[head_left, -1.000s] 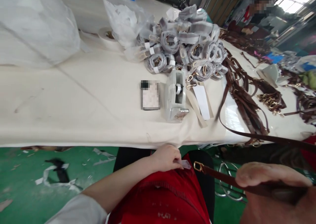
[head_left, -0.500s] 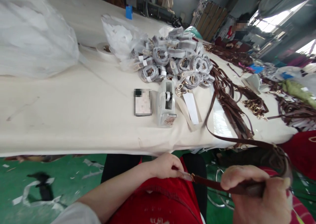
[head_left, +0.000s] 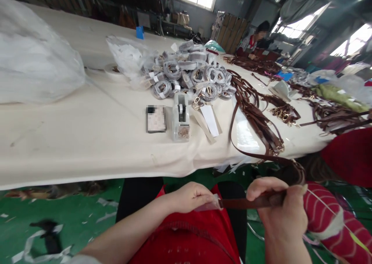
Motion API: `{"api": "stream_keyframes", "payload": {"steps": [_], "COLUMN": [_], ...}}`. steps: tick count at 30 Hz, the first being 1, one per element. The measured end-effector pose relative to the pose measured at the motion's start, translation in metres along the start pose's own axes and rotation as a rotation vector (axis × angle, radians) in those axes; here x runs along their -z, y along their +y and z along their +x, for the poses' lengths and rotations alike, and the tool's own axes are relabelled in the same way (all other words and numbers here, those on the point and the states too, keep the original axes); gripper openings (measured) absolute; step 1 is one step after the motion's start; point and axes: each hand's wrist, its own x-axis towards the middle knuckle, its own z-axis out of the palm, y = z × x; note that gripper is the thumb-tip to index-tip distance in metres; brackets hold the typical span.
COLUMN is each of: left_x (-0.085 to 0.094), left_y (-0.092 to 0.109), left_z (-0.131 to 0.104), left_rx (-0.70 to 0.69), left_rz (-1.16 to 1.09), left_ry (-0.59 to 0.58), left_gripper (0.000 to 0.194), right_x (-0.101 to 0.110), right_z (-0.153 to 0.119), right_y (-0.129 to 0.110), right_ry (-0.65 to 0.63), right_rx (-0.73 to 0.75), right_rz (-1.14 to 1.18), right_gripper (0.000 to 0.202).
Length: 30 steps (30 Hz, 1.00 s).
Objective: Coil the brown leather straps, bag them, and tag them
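Above my lap, my left hand (head_left: 193, 197) pinches a small clear plastic sleeve (head_left: 213, 204) at one end of a brown strap. My right hand (head_left: 279, 206) is closed round the same brown strap (head_left: 236, 203), which runs taut between the hands. From my right hand the strap loops back up over the table edge toward a pile of brown straps (head_left: 255, 120). A tape dispenser (head_left: 180, 118) stands on the table in front of me, with white paper strips (head_left: 210, 120) to its right.
Wrapped, coiled straps (head_left: 188, 70) are heaped behind the dispenser. A phone-like flat object (head_left: 156, 119) lies left of it. Large plastic bags (head_left: 37, 58) are at the left. A co-worker in a red cap (head_left: 348, 157) sits close at right; another person is far back.
The view has turned right, so the table items sit further left. My right hand has moved closer to my left hand, and the sleeve now covers the strap's end.
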Motion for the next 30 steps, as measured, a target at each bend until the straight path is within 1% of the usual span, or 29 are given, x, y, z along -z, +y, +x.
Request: {"api": "stream_keyframes", "payload": {"steps": [3,5,8,10,13,16,19,21,24,27,29,30], "left_x": [-0.006,-0.012,-0.020,-0.022,-0.017,-0.009,-0.005,-0.005,-0.006,-0.002,0.004,0.008], "left_y": [0.002,0.004,0.010,0.014,0.018,0.021,0.028,0.033,0.037,0.036,0.033,0.032], "left_z": [0.000,0.001,0.001,0.000,-0.001,-0.002,-0.003,-0.003,-0.005,-0.009,-0.014,-0.016], "left_rx": [0.121,0.190,0.222,0.210,0.164,0.122,0.131,0.141,0.150,0.193,0.230,0.244], "left_rz": [-0.178,-0.297,-0.369,-0.357,-0.281,-0.216,-0.205,-0.230,-0.261,-0.264,-0.242,-0.220], "left_ry": [-0.028,-0.073,-0.119,-0.098,0.002,0.077,0.100,0.121,0.165,0.160,0.150,0.141], "left_gripper": [0.055,0.058,0.059,0.058,0.053,0.055,0.060,0.061,0.062,0.065,0.066,0.066], "right_x": [0.000,-0.001,-0.004,-0.004,-0.004,-0.006,-0.015,-0.025,-0.036,-0.034,-0.024,-0.018], "right_z": [0.002,0.002,0.000,-0.005,-0.012,-0.015,-0.011,-0.008,-0.008,-0.005,0.000,0.003], "right_y": [-0.010,-0.014,-0.015,-0.013,-0.002,0.018,0.040,0.049,0.056,0.060,0.065,0.068], "right_ry": [-0.014,0.012,0.038,0.031,-0.006,-0.088,-0.200,-0.281,-0.395,-0.458,-0.445,-0.409], "right_rx": [0.002,0.007,0.010,0.005,0.003,0.043,0.156,0.234,0.293,0.285,0.198,0.129], "right_rz": [0.060,0.107,0.127,0.108,0.058,-0.097,-0.356,-0.487,-0.553,-0.511,-0.372,-0.261], "right_gripper": [0.069,0.063,0.061,0.060,0.049,0.038,0.036,0.036,0.035,0.039,0.050,0.056]}}
